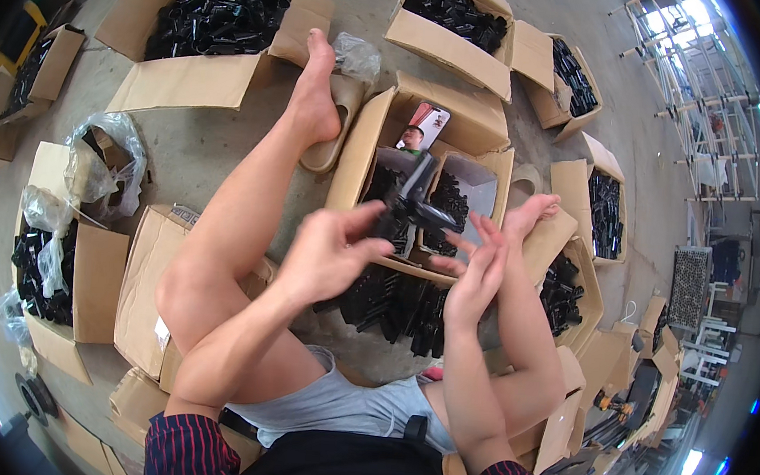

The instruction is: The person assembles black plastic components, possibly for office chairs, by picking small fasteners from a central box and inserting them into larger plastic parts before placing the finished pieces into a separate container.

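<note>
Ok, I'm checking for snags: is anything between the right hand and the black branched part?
Nothing visible is: the right hand, open, is close by the right end of the black branched part. Blur hides whether they touch.

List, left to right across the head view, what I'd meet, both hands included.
Open carton of black pieces, left hand, raised black part, right hand, narrow carton, metal racking.

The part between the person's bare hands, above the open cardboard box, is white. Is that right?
Not quite: the head view shows the part is black, not white. It is indeed between the bare left hand and right hand, above the open cardboard box.
</note>
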A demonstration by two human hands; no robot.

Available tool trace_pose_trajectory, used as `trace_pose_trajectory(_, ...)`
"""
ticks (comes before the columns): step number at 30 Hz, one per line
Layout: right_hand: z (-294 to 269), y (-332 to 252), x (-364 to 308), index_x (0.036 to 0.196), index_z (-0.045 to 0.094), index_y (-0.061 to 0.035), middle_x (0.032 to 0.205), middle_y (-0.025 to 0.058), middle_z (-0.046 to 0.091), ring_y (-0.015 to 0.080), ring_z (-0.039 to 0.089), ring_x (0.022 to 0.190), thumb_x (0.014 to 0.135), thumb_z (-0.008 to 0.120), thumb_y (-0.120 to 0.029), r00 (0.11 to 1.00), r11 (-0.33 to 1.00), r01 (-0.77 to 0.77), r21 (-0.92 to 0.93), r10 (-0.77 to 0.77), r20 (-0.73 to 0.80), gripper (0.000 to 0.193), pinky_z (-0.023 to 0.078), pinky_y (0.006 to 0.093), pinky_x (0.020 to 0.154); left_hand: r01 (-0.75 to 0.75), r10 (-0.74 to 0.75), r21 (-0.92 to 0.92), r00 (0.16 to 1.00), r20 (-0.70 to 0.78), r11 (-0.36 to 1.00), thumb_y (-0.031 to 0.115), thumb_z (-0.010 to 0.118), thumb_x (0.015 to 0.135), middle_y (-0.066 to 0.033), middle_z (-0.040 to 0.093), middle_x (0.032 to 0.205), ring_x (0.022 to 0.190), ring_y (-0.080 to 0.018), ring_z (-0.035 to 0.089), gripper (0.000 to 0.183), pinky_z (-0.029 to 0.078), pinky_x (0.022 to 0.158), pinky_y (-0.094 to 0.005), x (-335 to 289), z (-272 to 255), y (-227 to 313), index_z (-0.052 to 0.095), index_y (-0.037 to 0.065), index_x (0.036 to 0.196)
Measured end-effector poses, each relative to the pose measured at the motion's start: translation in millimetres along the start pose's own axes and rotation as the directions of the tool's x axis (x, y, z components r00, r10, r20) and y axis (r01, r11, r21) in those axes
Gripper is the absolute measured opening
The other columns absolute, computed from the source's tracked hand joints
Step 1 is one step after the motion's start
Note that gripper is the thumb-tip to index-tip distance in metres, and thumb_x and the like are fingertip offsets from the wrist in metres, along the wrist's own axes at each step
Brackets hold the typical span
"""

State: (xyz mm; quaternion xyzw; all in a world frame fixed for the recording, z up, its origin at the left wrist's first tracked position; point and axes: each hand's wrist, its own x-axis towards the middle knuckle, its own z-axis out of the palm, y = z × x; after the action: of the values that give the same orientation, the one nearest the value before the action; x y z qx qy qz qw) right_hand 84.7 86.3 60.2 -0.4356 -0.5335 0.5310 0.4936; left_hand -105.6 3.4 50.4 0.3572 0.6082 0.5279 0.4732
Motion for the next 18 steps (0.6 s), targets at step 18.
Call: trace_pose_trajectory(18, 57.2, 167.3, 129.7, 0.102, 0.072, -0.0078, 0.093, 0.0116, 0.076, 0.0296, 0.072, 0.093, 0.089, 0.065, -0.015, 0.638, -0.302, 0.765, -0.569, 0.479, 0.603, 0.016, 0.055, 0.0415, 0.081, -0.03, 0.113, 0.773, 0.992, -0.054, 0.634, 0.018, 0.069, 0.091, -0.0185, 0.071, 0.1, 0.088, -0.0303, 0.07, 0.043, 0.052, 0.078, -0.0411, -13.2, -91.8, 67.9, 0.062, 0.009, 0.133)
